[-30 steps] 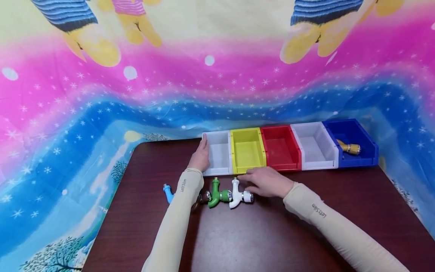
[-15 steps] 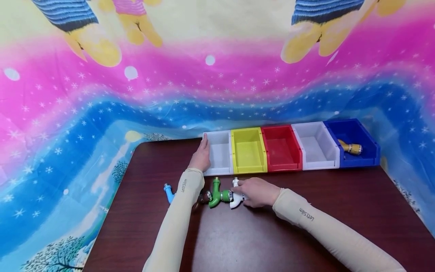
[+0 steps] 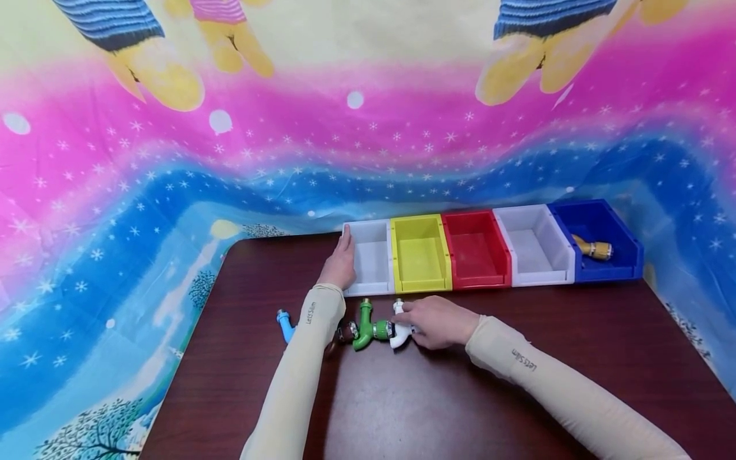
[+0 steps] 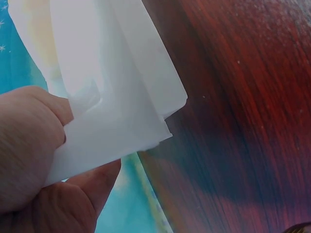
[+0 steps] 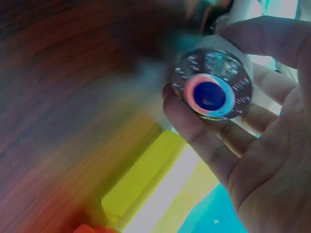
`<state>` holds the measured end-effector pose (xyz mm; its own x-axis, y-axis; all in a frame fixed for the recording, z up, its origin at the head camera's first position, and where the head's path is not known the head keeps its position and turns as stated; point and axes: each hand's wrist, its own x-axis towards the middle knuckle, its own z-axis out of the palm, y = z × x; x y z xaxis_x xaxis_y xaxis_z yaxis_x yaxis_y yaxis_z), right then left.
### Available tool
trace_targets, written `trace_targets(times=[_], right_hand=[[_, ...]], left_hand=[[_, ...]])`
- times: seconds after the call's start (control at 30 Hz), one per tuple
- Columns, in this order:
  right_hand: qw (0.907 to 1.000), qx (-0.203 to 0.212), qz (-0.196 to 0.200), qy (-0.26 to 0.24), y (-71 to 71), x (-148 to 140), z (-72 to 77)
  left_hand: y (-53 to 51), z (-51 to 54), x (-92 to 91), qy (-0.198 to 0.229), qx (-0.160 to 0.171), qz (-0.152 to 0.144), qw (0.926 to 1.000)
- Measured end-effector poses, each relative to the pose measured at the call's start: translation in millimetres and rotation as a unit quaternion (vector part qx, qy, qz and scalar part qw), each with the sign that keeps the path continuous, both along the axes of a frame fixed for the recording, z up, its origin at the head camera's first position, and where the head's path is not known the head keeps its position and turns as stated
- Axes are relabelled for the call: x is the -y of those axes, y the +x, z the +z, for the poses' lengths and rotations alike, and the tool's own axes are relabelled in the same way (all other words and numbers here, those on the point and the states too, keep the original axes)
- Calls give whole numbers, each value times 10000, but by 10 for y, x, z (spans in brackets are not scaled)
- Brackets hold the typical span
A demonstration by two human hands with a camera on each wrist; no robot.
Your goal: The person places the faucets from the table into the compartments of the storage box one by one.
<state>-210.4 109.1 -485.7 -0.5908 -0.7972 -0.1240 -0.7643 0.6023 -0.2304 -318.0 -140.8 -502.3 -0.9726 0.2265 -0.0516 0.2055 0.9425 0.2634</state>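
Observation:
A white tap (image 3: 399, 337) lies on the table, and my right hand (image 3: 444, 323) has its thumb and fingers round the knob end. In the right wrist view the tap's ribbed metal knob (image 5: 211, 94) sits between thumb and fingers, its round end facing the camera. At the left end of the bin row, my left hand (image 3: 339, 265) grips the side wall of a white bin (image 3: 370, 287). The left wrist view has that bin wall (image 4: 112, 126) pinched between thumb and fingers. Left of the white tap lie a green tap (image 3: 363, 333), a dark brown tap (image 3: 347, 331) and a light blue tap (image 3: 284, 324), the last two partly hidden by my left arm.
Joined to the white bin, a yellow bin (image 3: 422, 285), a red bin (image 3: 482, 281), another white bin (image 3: 543, 278) and a blue bin (image 3: 609, 273) run rightward. A gold-coloured tap (image 3: 597, 250) lies in the blue one. Behind the table (image 3: 402, 409) hangs a printed cloth (image 3: 368, 140).
My right hand has moved left and down from beside the white tap onto its knob end. The left hand stays on the bin wall.

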Motion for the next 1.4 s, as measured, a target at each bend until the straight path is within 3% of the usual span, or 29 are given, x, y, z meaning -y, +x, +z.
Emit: trace_targets(times=[0.2, 0.5, 0.73, 0.97, 1.07, 1.4], right_hand=[[9990, 214, -18, -389, -6, -59, 164], [9925, 490, -837, -738, 8, -100, 271], [9833, 165, -1357, -1201, -13, -82, 331], [9617, -845, -1710, -1970, -45, -93, 368], [9538, -1087, -1811, -2135, -45, -117, 382], [9366, -997, -2355, -2394, -144, -236, 447]], left_hand=[[0, 19, -13, -21, 21, 54, 10000], [-21, 16, -25, -32, 25, 85, 10000], [-20, 22, -28, -41, 64, 77, 9999], [-8, 7, -15, 27, 55, 87, 9999], [-6, -18, -4, 43, 74, 60, 9999], [7, 13, -20, 28, 64, 57, 10000]])
